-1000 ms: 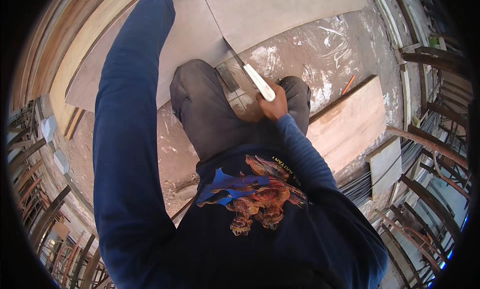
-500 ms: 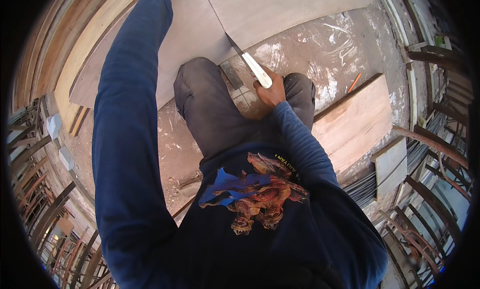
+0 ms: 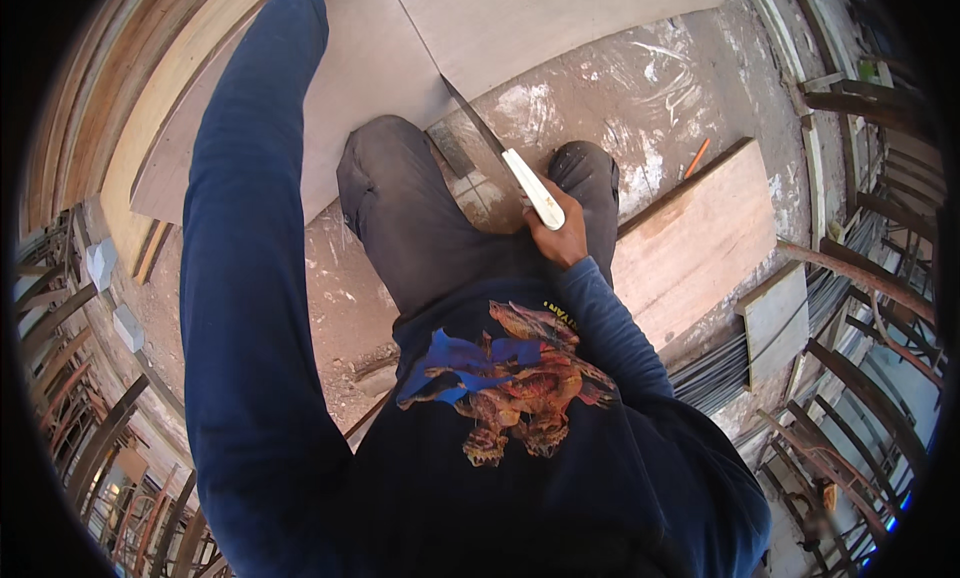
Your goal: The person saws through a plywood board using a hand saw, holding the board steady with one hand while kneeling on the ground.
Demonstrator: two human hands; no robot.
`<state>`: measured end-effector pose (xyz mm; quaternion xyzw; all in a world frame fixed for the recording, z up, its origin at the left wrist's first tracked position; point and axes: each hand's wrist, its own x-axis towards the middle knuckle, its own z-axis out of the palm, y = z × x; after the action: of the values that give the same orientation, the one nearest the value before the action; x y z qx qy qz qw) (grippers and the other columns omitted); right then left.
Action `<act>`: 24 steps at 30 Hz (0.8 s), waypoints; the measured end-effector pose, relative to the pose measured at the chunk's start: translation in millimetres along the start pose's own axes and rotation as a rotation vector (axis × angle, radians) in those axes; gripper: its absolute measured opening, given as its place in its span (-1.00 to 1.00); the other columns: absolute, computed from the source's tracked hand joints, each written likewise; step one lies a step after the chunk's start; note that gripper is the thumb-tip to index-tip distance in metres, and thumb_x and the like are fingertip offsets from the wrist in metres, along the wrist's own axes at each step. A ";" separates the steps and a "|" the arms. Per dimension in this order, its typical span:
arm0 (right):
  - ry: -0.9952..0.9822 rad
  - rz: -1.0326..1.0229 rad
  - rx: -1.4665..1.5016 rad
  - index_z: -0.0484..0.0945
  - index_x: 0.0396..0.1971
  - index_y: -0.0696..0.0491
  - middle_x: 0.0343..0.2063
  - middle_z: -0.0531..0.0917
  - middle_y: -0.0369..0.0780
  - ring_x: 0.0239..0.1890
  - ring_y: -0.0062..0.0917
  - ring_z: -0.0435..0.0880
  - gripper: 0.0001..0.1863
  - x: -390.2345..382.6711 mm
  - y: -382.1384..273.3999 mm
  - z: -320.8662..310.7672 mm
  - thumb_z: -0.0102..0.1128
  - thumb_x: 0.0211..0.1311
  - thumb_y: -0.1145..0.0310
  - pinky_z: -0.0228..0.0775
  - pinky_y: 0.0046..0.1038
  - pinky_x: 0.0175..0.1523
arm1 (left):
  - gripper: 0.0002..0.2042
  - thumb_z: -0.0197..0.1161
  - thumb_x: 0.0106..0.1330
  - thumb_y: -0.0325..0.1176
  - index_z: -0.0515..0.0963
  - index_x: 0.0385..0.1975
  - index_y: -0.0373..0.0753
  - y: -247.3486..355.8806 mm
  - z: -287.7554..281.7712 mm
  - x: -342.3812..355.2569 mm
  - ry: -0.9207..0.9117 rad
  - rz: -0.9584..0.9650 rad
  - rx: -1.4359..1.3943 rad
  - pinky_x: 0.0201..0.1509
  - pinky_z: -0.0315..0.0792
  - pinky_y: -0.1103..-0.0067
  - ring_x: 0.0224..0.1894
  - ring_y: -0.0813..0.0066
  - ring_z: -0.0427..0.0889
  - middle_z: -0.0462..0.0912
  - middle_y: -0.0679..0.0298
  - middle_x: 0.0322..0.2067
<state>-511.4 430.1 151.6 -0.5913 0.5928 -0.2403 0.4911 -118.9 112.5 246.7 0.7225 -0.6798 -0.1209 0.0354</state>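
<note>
My right hand is closed around the white handle of a handsaw. The dark saw blade slants up and left from it, its tip at the near edge of a large plywood sheet. A thin straight cut runs from that edge up across the sheet. My left arm stretches forward over the sheet's left part. Only a sliver of my left hand shows at the top edge, so its fingers are hidden. My knees are bent close to the sheet's edge.
A smaller plywood piece lies at my right, with an orange pencil-like stick beside it. Long boards are stacked at the left. Metal rods and a small pale board lie at the right. A dusty, paint-spattered floor is underneath.
My right hand has drawn the saw back toward me, so more of the blade shows outside the sheet. The left arm stays stretched out over the sheet.
</note>
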 end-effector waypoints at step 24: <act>-0.223 0.060 -0.174 0.63 -0.08 0.27 -0.42 0.73 -0.14 -0.33 -0.59 0.64 -0.61 6.0 -110.3 -167.6 0.30 0.02 0.49 0.49 -0.49 -0.15 | 0.12 0.33 -0.14 0.51 0.37 0.35 -0.25 -3.2 15.8 -4.6 0.169 0.001 0.099 0.24 0.50 0.31 0.04 0.10 0.71 0.66 -0.05 0.05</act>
<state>-604.3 354.4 312.7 -0.6366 0.5707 -0.1059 0.5078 -119.5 119.1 231.3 0.7308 -0.6797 -0.0255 0.0570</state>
